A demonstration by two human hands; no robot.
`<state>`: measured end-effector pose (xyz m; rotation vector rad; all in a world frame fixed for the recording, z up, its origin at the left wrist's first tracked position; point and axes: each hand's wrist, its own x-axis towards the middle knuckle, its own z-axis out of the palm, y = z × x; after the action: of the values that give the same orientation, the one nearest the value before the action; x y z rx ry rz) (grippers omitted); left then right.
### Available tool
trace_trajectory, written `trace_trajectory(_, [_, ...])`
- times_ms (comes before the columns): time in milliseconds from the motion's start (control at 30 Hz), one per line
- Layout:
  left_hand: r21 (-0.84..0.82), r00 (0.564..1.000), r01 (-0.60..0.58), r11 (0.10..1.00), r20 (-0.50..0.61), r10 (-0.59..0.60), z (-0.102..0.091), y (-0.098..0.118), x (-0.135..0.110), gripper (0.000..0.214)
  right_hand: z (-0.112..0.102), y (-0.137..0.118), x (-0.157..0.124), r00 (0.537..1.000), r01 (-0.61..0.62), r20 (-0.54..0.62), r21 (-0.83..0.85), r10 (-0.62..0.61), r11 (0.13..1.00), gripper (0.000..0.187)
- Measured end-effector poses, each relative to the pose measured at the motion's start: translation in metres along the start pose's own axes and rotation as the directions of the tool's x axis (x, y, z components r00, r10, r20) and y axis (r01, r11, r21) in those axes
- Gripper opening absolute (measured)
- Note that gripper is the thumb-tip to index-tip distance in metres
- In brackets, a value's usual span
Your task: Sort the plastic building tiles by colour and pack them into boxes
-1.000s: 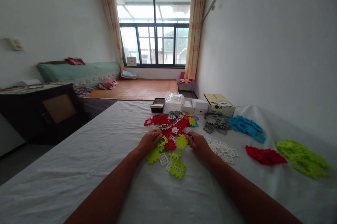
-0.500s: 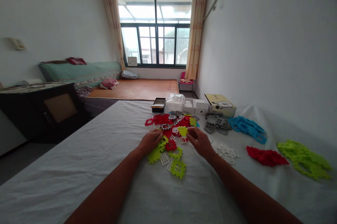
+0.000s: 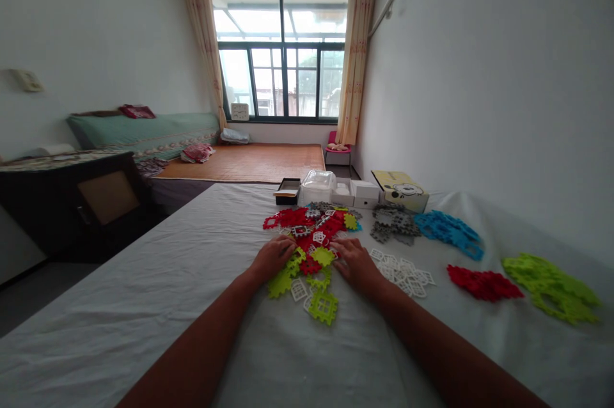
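R hand (image 3: 355, 262) is hanging over mid-bench (image 3: 158, 280), thumb & fingers standing apart, w/ a green tile (image 3: 323, 257) lying right by their tips, apparently overlapping a red tile (image 3: 309, 266). L hand (image 3: 271, 259) is curling beside other green tiles (image 3: 279, 282); can't tell if it's pinching any. The green tile is looking like thin plastic: prob. v. light, stiffish, slightly slick, only its teeth maybe fragile. Best hold, prob.: thumb & finger on opp. toothed edges, since the flat face is offering little to catch. Toward the bench's R edge a green pile (image 3: 551, 288) is lying; a white box (image 3: 365, 194) is sitting along the far edge.
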<state>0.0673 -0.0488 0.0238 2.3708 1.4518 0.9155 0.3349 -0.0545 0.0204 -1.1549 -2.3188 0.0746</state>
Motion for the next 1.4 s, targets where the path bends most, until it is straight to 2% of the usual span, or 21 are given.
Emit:
trace_trajectory(100, [0.003, 1.000, 0.001, 1.000, -0.004, -0.001, 0.002, -0.002, 0.000, 0.032, 0.001, 0.000, 0.001, 0.995, 0.038, 0.090, -0.035, -0.034, 0.999, 0.029])
trace_trajectory(167, [0.005, 1.000, 0.002, 1.000, -0.002, -0.002, 0.002, -0.003, 0.000, 0.032, -0.001, -0.003, 0.001, 0.994, 0.047, 0.106, -0.055, -0.041, 0.997, 0.024])
trace_trajectory(400, [0.003, 1.000, -0.013, 1.000, -0.002, 0.013, 0.002, -0.003, 0.000, 0.033, -0.018, -0.006, 0.000, 0.996, -0.015, 0.089, -0.046, 0.019, 0.999, 0.031])
trace_trajectory(467, [0.000, 1.000, -0.011, 1.000, 0.002, 0.011, 0.001, -0.003, 0.000, 0.034, -0.030, 0.004, -0.001, 0.993, -0.044, 0.109, -0.008, 0.045, 0.999, 0.026])
trace_trajectory(567, [0.000, 1.000, -0.004, 1.000, 0.006, 0.004, 0.001, -0.002, 0.000, 0.034, -0.053, 0.032, -0.008, 0.980, -0.108, 0.174, 0.073, 0.094, 0.991, 0.022])
trace_trajectory(700, [-0.008, 1.000, 0.007, 1.000, 0.010, -0.007, 0.001, -0.001, 0.000, 0.033, -0.082, 0.072, -0.019, 0.938, -0.190, 0.325, 0.197, 0.119, 0.962, 0.026])
trace_trajectory(767, [-0.014, 1.000, 0.012, 1.000, 0.011, -0.012, 0.000, 0.000, 0.000, 0.032, -0.086, 0.078, -0.020, 0.934, -0.217, 0.329, 0.212, 0.140, 0.953, 0.028])
trace_trajectory(867, [-0.014, 1.000, 0.014, 1.000, 0.007, -0.014, 0.000, -0.001, 0.000, 0.032, -0.077, 0.059, -0.015, 0.965, -0.171, 0.235, 0.227, 0.116, 0.959, 0.026])
trace_trajectory(933, [-0.013, 1.000, 0.007, 1.000, 0.006, -0.007, 0.000, -0.001, 0.000, 0.033, -0.064, 0.032, -0.011, 0.977, -0.081, 0.211, 0.273, 0.023, 0.959, 0.024])
trace_trajectory(1067, [-0.018, 1.000, 0.002, 1.000, 0.004, -0.002, 0.000, 0.000, 0.000, 0.033, -0.043, -0.027, -0.013, 0.947, 0.089, 0.265, 0.330, -0.183, 0.940, 0.023])
trace_trajectory(1133, [-0.019, 1.000, 0.015, 1.000, 0.001, -0.015, 0.000, 0.001, 0.000, 0.033, -0.039, -0.048, -0.016, 0.925, 0.132, 0.309, 0.291, -0.223, 0.948, 0.033])
trace_trajectory(1233, [-0.016, 1.000, 0.027, 1.000, 0.000, -0.027, 0.000, 0.001, 0.000, 0.032, -0.042, -0.061, -0.019, 0.908, 0.154, 0.351, 0.231, -0.230, 0.961, 0.049])
trace_trajectory(1400, [0.006, 1.000, 0.015, 1.000, -0.001, -0.015, 0.000, 0.001, 0.000, 0.032, -0.048, -0.056, -0.018, 0.876, 0.164, 0.392, 0.305, -0.280, 0.938, 0.054])
